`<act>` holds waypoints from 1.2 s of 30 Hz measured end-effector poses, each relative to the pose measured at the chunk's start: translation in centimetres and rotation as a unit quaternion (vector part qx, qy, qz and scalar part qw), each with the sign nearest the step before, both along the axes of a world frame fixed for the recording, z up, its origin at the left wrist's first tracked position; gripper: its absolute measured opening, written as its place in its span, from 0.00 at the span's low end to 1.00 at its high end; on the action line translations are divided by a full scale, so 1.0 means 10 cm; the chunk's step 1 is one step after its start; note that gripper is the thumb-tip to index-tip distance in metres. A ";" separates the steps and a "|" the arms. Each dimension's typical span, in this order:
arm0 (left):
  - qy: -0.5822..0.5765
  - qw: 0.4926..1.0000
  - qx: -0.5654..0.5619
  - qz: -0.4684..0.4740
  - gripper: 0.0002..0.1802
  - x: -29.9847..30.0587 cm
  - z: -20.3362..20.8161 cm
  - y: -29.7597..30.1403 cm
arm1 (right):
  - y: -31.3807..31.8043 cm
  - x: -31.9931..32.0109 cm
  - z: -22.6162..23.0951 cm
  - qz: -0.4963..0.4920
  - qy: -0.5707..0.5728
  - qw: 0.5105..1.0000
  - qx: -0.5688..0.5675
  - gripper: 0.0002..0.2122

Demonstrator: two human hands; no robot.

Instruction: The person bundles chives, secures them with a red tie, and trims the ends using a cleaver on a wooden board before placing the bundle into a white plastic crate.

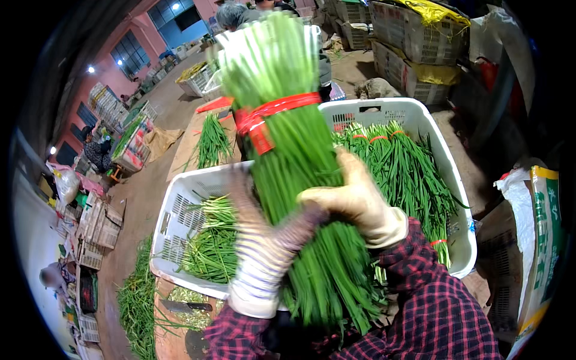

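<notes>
Currently one big bundle of green chives (294, 162), centre frame, upright, white cut ends at top, bound by one red band (273, 111). Both hands gloved and wrapped tight round its lower half: left hand (267, 240) in striped knit, blurred; right hand (354, 198) in smooth cream rubber. Two white perforated plastic crates: left crate (174, 216) with loose chives, right crate (420, 120) with tied bundles. One knife (186, 306) lower left.

The left hand (264, 252) wears a striped knitted cloth glove, the right hand (354, 198) a smooth, matt cream rubber one. Glossy red plastic tape (273, 111) binds the chive bundle (300, 180). The white crates (174, 222) are perforated hard plastic.
</notes>
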State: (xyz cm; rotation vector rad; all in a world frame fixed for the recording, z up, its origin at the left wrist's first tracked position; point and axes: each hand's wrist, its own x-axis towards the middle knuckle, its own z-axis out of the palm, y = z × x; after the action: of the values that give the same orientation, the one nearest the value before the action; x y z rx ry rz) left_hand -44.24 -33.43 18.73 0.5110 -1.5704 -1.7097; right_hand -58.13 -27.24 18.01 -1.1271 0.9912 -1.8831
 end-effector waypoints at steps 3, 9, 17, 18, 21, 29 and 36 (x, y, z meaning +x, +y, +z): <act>-0.030 0.993 -0.013 -0.115 0.59 -0.21 -0.89 0.40 | 0.35 -0.36 -0.11 -0.104 0.024 0.991 0.083 0.20; -0.404 0.855 -0.239 -0.220 0.40 0.36 -1.32 0.27 | 0.68 -0.71 0.06 -0.209 0.088 0.972 0.062 0.24; -0.036 0.856 0.401 -0.324 0.58 0.78 -0.85 -0.33 | 0.48 -0.45 0.18 -0.190 0.419 0.888 -0.009 0.33; 0.108 0.682 0.626 -0.362 0.62 0.75 -0.95 -0.13 | 0.42 -0.34 0.17 -0.162 0.459 0.873 -0.025 0.35; -0.020 0.812 0.492 -0.314 0.55 0.81 -0.70 0.22 | 0.23 -0.07 0.07 -0.009 0.535 0.841 -0.072 0.39; 0.140 0.803 0.500 -0.292 0.39 0.61 -0.48 0.32 | 0.38 0.17 0.03 -0.090 0.755 0.622 -0.187 0.28; 0.158 0.803 0.432 -0.379 0.24 -0.43 -0.25 -0.18 | 1.21 -0.35 0.02 -0.329 0.421 0.845 0.022 0.28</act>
State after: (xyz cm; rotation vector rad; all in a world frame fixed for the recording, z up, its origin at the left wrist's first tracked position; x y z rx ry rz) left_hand -48.58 -35.27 16.25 -0.0498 -0.6699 -2.9506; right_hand -61.59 -15.14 18.19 -1.8074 2.1192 -1.8085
